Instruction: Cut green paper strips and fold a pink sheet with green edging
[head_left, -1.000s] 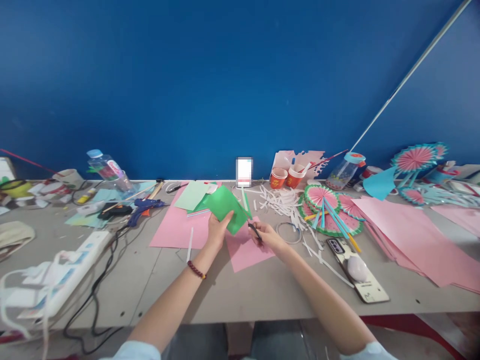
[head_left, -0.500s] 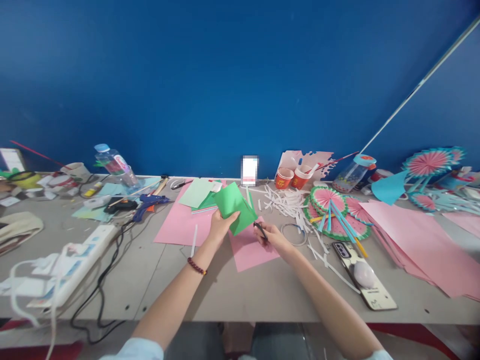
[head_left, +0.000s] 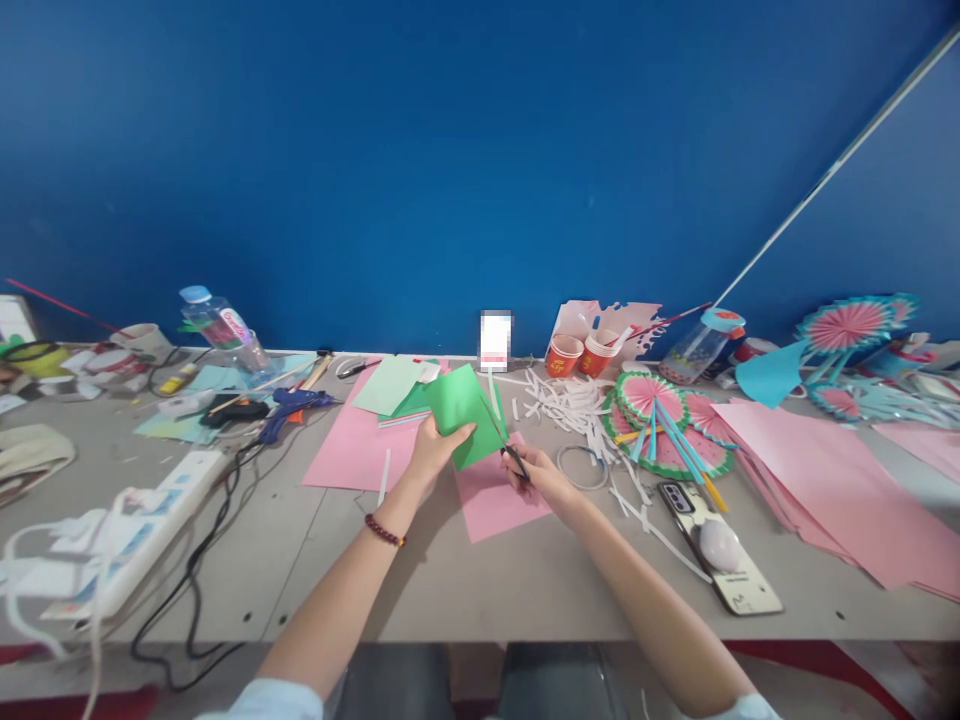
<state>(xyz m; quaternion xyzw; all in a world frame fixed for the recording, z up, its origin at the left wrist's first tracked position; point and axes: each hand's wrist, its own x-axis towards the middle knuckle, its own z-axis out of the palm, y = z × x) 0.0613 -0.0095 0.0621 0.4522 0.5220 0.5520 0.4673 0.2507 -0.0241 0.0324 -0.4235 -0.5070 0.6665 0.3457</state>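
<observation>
Near the middle of the table, my left hand [head_left: 435, 448] grips the lower left part of a green paper sheet [head_left: 463, 405], thumb on top. My right hand [head_left: 536, 472] is closed round the dark handles of a pair of scissors [head_left: 513, 458]. Their blades lie against the right part of the green sheet and point up and away to the left. Below the sheet lies pink paper [head_left: 487, 505], and a larger pink sheet [head_left: 337, 455] is to its left. My right fingers are partly hidden behind the handles.
White paper strips [head_left: 559, 400] are heaped right of my hands, beside pink and green paper fans [head_left: 667, 450]. A phone [head_left: 724, 550] lies at the front right. Red paper cups [head_left: 564, 356] stand by the blue wall. To the left are a glue gun [head_left: 289, 410] and a power strip [head_left: 161, 530].
The scissors' blades have come into view across the right part of the green sheet. Both hands stay near the same place, and the whole view has shifted slightly.
</observation>
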